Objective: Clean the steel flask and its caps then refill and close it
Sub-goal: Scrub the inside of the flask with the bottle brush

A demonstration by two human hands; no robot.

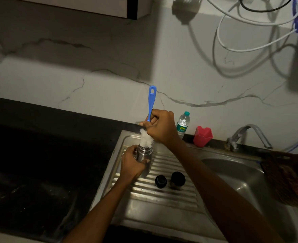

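Here, centre of frame, left hand (133, 163) gripping the steel flask (144, 159) upright on the ribbed drainboard (171, 197), right hand (159, 128) clasping a blue bottle brush (151, 109), white bristles at the flask mouth, two black caps (169, 180) just lower right.

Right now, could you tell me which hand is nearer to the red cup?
Right. The right hand grips the brush just left of the red cup, with the water bottle between them. The left hand holds the flask, farther left and nearer the viewer.
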